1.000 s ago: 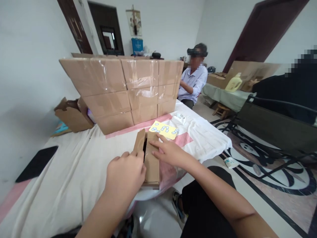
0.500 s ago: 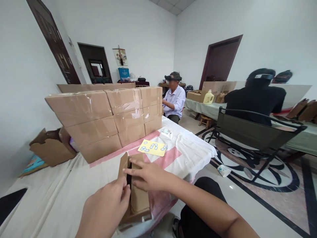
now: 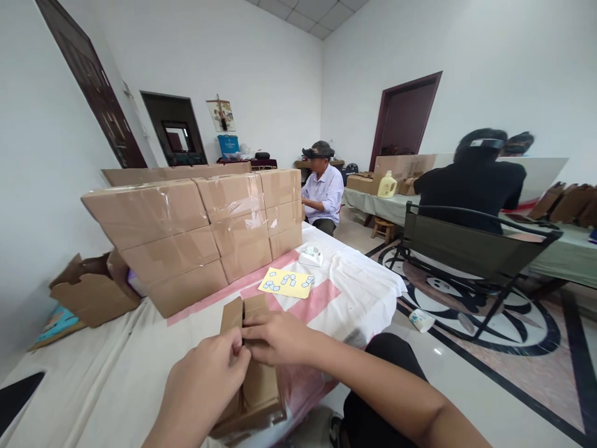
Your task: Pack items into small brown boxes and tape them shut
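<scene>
A small brown cardboard box point(image 3: 262, 389) lies on the table in front of me, its long top flaps meeting at a dark narrow gap. My left hand point(image 3: 208, 376) is closed on the left flap, thumb and forefinger pinched at the gap. From the right, my right hand point(image 3: 280, 338) reaches across the box. Its bent fingers are pressed together on the flap edge, touching or almost touching my left fingertips. The right thumb is hidden. Just beyond the box is a yellow sheet point(image 3: 286, 282) bearing several small white labels.
Taped cardboard boxes point(image 3: 196, 242) stand stacked on the cloth-covered table point(image 3: 359, 267). A white tissue pack point(image 3: 310, 256) sits behind the sheet, and an open carton point(image 3: 96, 289) at left. A person point(image 3: 321, 186) sits beyond; another point(image 3: 471, 180) sits at right in a folding chair point(image 3: 476, 242).
My right fingers, stretched out over the flaps before, have bent and drawn in toward my left fingertips. The raised left flap now lies lower. The view has shifted slightly.
</scene>
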Available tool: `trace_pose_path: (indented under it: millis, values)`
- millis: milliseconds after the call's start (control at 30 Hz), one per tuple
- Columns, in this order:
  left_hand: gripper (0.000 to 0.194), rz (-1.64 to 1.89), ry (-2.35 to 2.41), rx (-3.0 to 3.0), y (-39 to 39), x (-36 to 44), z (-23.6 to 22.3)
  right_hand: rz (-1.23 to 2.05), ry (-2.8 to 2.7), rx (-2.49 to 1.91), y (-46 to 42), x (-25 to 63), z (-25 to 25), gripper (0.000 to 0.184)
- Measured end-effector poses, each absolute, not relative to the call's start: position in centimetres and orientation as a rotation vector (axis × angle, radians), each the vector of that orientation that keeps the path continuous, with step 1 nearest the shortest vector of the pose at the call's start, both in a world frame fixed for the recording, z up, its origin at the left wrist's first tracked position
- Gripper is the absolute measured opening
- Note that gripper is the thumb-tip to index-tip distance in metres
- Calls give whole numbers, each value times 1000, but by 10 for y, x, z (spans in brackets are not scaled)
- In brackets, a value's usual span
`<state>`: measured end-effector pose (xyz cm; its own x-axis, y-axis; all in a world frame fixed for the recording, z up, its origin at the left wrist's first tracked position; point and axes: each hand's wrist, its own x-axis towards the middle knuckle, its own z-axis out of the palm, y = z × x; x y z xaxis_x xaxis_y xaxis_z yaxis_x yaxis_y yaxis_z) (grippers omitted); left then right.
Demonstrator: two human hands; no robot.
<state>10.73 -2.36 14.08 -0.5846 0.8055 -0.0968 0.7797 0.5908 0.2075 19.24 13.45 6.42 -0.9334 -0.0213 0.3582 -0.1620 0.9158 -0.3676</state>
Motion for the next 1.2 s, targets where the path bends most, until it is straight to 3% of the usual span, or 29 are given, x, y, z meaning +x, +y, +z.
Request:
trace_pose_path:
  millis: [267,500,1200]
  values:
    - [27,58,2648,1394,-23,120,138,540,-2703,96,134,190,58,28]
    - [42,-147,2679,1445,-15,140,128,625,-2702,63,137,188,51,49]
    - [46,-185,2618,1370,-10,145,117,659,-2537,-97,134,182,30,39]
